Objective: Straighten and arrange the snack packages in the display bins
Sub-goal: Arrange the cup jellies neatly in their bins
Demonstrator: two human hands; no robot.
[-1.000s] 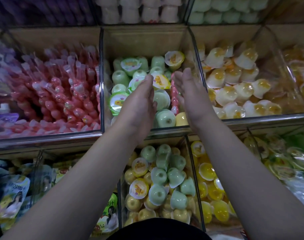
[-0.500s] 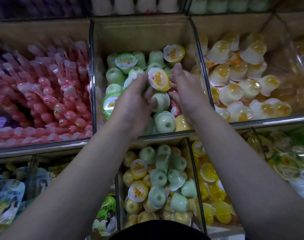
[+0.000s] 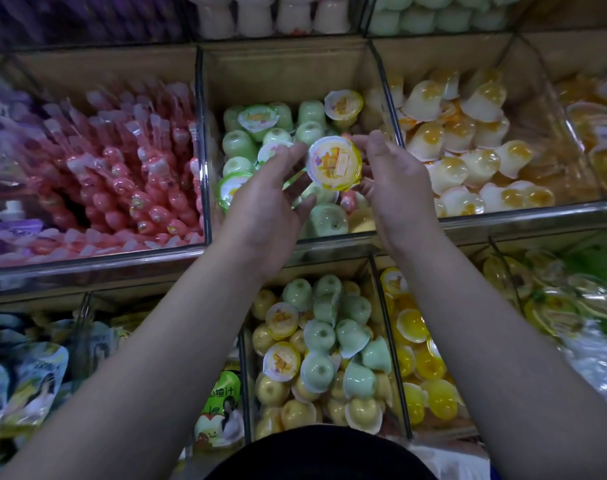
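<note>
The yellow jelly cup is up off the pile, held over the middle of the centre display bin, a bit toward its right wall, with the printed lid tipped toward the camera. Both hands are on it. The left hand has its fingertips on the cup's left rim and its thumb curled underneath. The right hand pinches the right rim between fingers and thumb, so it's a narrow two-sided grip and neither hand is spread flat.

Under it the bin is mostly green jelly cups, some dome-up and some lid-up. There's another yellow-lidded cup near the back right corner and a stray pink pack down by the front right. The pink snack packs fill the bin to the left, and white-and-orange cups fill the one to the right.

My guess is this one's the odd colour out, so it either gets seated neatly or moved to a better bin — can't tell which. Either way I'd keep the fingers on the hard rim rather than the film lid. I'd also pass it to one hand before reaching, and set it into a gap instead of dropping it on the domes — those roll.
</note>
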